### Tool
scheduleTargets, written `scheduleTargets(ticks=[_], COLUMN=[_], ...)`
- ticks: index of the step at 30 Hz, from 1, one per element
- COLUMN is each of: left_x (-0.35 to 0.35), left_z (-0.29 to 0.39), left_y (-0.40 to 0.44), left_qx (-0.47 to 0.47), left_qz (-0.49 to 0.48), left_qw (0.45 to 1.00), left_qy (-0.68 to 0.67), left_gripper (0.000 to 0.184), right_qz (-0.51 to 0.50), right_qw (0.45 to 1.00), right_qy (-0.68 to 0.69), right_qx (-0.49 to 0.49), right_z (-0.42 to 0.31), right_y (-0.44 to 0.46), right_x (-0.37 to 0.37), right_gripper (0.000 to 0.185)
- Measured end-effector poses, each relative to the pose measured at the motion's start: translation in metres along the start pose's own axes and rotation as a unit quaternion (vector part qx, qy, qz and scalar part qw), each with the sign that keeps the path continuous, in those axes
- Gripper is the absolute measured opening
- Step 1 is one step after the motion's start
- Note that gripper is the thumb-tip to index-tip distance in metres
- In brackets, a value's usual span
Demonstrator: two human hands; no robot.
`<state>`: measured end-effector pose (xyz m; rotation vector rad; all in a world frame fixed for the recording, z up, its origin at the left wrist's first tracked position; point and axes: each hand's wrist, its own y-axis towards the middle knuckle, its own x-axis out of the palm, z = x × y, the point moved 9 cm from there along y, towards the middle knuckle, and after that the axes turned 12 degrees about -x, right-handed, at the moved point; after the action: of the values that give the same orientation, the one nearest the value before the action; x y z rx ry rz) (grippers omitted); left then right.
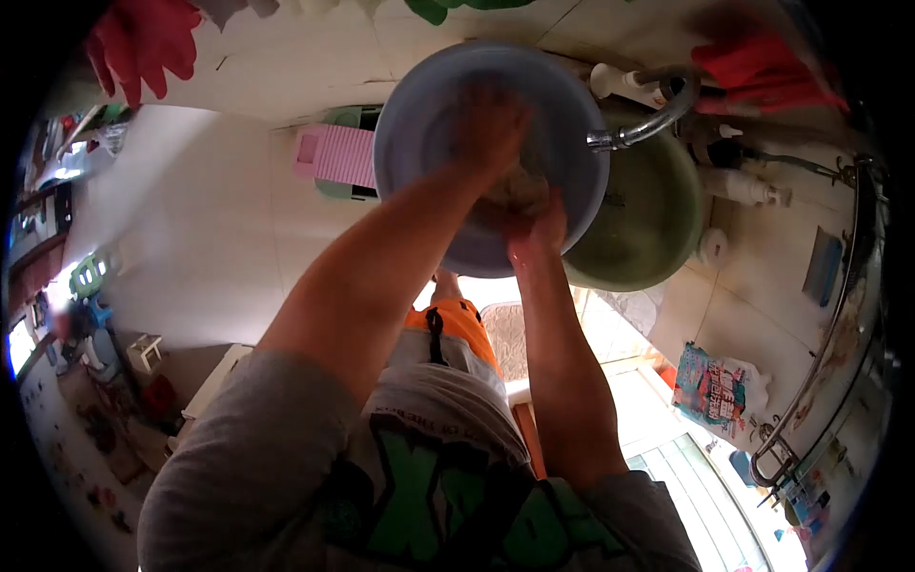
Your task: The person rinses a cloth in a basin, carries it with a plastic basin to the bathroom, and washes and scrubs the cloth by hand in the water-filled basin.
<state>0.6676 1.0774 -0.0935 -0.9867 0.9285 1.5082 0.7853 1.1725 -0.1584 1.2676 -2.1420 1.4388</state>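
Observation:
Both of my hands are inside a grey-blue basin (396,133). My left hand (491,124) reaches toward its far side, dim and blurred, so its fingers cannot be made out. Lower in the basin, my right hand (541,227) is closed on a wet, pale cloth (522,189), which lies between the two hands. Part of the cloth and the right fingertips are hidden.
A curved metal faucet (658,124) ends over the basin's right rim. Partly beneath that basin is a green basin (648,219). A pink ribbed board (343,155) lies left. Bottles (739,186), red gloves (143,48) and a printed bag (710,389) surround the area.

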Motion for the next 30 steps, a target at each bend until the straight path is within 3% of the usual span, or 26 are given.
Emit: scheduleTargets(ticks=[2,3,5,7,9,11,12,13,14,16,17,20,22,24,27,29,30], left_x=[-0.015,-0.004,0.013,-0.014,-0.015,0.024,0.022,0.022,0.014,0.012,0.004,-0.005,-0.019,0.05,0.003,-0.01,-0.017], left_z=[0.013,0.015,0.034,0.048,0.049,0.026,0.008,-0.01,-0.015,-0.001,0.003,0.067,0.051,0.018,-0.02,-0.035,-0.043], left_y=[-0.019,-0.027,-0.048,-0.053,-0.045,-0.002,0.018,0.011,0.005,-0.017,-0.033,-0.051,-0.041,-0.015,-0.002,-0.006,-0.007], left_qx=[0.024,-0.015,-0.088,-0.118,-0.085,0.025,0.025,0.019,0.022,-0.061,-0.104,0.071,0.02,0.059,0.06,-0.013,-0.046], left_qz=[0.085,-0.002,-0.176,-0.185,-0.202,-0.211,-0.133,-0.074,-0.008,0.058,0.089,-0.14,-0.024,-0.145,-0.262,-0.14,-0.074], left_qw=[0.996,1.0,0.977,0.966,0.97,0.977,0.991,0.996,0.997,0.996,0.99,0.982,0.999,0.987,0.962,0.99,0.996], left_qy=[0.029,-0.01,-0.085,-0.135,-0.102,0.015,-0.012,-0.04,-0.069,-0.042,-0.025,0.108,-0.033,0.035,0.051,0.017,-0.002], left_gripper=[0.046,0.045,0.044,0.04,0.037,0.036,0.033,0.03,0.029,0.032,0.036,0.037,0.041,0.043,0.047,0.042,0.04], right_qz=[-0.047,-0.071,-0.166,-0.245,-0.304,-0.205,-0.069,0.09,0.04,-0.088,-0.108,-0.114,-0.079,-0.044,-0.035,-0.076,-0.113], right_qw=[0.998,0.996,0.958,0.841,0.653,0.77,0.927,0.991,0.998,0.993,0.99,0.987,0.99,0.989,0.973,0.93,0.887], right_qy=[0.012,0.018,-0.224,-0.452,-0.645,-0.562,-0.347,-0.102,-0.052,0.053,0.03,-0.044,-0.088,-0.133,-0.229,-0.33,-0.42], right_qx=[0.03,0.05,-0.061,-0.169,-0.255,-0.22,-0.124,-0.003,0.02,0.062,0.082,0.103,0.081,0.054,-0.026,-0.14,-0.153], right_z=[-0.001,0.001,-0.011,-0.022,-0.021,-0.036,-0.039,-0.022,-0.014,0.01,0.017,0.005,0.002,-0.008,-0.032,-0.068,-0.071], right_y=[0.008,0.011,0.029,0.043,0.043,0.037,0.013,-0.021,-0.018,0.024,0.048,0.08,0.064,0.041,0.026,0.016,0.016], right_x=[0.026,0.038,0.042,0.04,0.037,0.038,0.044,0.026,0.027,0.041,0.034,0.002,-0.005,-0.001,0.018,0.041,0.051], right_gripper=[0.047,0.048,0.05,0.053,0.055,0.052,0.047,0.043,0.044,0.047,0.047,0.045,0.042,0.039,0.035,0.032,0.032])
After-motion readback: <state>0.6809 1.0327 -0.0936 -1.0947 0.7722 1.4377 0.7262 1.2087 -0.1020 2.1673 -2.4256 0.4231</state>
